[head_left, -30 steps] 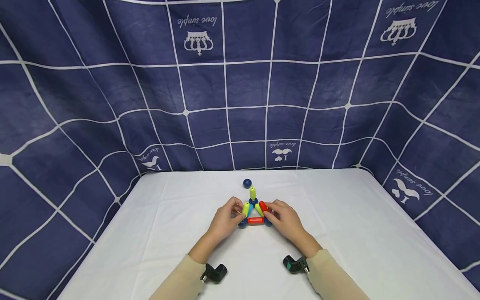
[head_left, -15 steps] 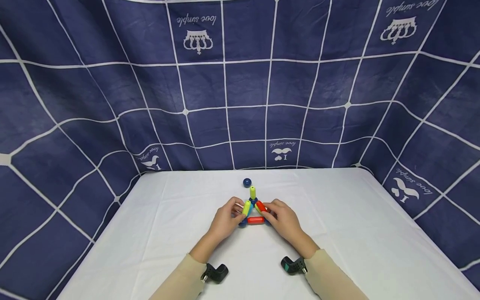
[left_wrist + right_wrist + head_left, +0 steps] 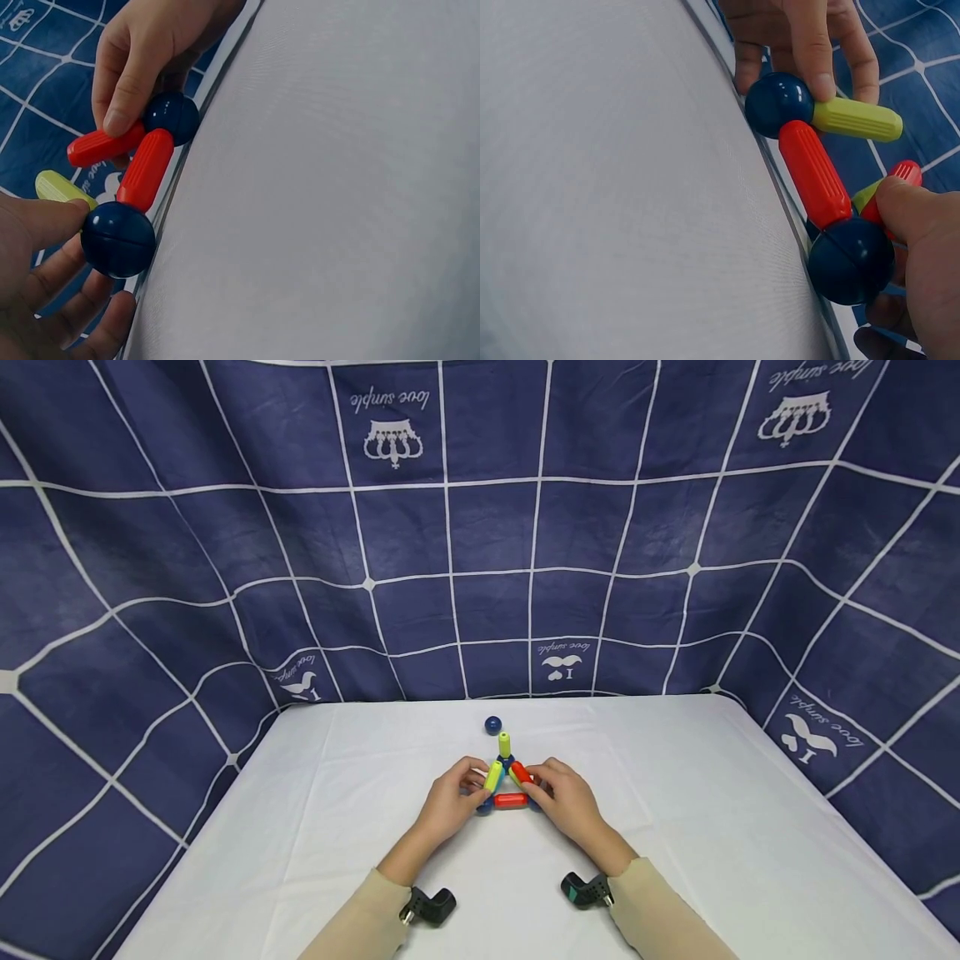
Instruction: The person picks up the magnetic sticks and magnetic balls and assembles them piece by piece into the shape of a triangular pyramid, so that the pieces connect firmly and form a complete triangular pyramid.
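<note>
A triangular frame of magnetic building rods and dark blue balls stands on the table between my hands. My left hand [image 3: 447, 797] pinches a yellow-green rod [image 3: 492, 777] that rises from the front left ball [image 3: 118, 240]. With thumb and fingers, my right hand [image 3: 568, 797] grips a red rod [image 3: 521, 772] on the front right ball [image 3: 851, 261]; this rod leans inward. Another red rod [image 3: 511, 801] joins these two balls along the front. At the back corner, a yellow-green rod [image 3: 504, 744] stands upright on a ball [image 3: 506, 763]. The frame's blue and yellow-green side rods are partly hidden.
A loose dark blue ball [image 3: 492, 725] lies behind the frame, near the far edge of the white-covered table [image 3: 360, 793]. A navy curtain with white grid lines [image 3: 495, 527] hangs behind and at both sides.
The red rod in my right hand has tipped inward, toward the frame's middle. The yellow-green rod in my left hand leans slightly more to the right. The loose ball stays put.
</note>
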### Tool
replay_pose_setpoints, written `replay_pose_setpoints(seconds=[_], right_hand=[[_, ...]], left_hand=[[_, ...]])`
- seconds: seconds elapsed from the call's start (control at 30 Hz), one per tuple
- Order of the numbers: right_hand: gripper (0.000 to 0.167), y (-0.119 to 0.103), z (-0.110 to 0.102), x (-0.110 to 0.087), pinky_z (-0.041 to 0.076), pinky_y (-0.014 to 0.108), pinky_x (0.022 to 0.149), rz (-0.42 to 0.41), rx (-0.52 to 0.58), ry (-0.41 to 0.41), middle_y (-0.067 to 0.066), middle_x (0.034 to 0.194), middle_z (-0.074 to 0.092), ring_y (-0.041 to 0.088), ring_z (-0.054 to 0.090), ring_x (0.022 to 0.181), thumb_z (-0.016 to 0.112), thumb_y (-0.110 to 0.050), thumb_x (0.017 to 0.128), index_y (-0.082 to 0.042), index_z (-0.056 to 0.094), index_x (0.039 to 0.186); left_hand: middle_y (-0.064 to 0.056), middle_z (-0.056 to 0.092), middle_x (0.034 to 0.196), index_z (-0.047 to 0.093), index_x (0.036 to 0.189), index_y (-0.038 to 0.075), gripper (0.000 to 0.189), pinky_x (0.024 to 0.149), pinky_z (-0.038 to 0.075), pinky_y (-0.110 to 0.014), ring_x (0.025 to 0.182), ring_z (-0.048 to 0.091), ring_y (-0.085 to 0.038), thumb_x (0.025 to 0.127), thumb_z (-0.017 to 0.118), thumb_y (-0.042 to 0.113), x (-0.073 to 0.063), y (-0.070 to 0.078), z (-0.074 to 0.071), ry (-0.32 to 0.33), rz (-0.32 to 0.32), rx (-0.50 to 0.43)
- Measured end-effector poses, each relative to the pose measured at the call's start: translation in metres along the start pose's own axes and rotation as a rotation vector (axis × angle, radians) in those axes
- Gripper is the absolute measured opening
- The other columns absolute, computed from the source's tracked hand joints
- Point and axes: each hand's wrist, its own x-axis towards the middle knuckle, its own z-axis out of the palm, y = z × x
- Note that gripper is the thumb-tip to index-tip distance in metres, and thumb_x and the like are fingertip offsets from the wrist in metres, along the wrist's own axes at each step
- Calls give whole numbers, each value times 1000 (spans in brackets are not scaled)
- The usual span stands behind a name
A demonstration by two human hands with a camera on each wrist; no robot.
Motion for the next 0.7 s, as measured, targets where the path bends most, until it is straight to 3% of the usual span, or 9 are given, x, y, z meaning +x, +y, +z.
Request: replay_pose_setpoints(seconds=[0.7], right_hand=[[19, -1, -1, -1, 38, 21, 59, 36, 91, -12, -10, 79, 55, 6, 46, 66, 78, -27, 87, -18, 74, 104]], left_hand=[[-3, 68, 97, 63, 114, 18, 30, 76, 53, -22, 87, 64, -13, 88, 74, 5, -1, -9, 0, -9, 0, -73]])
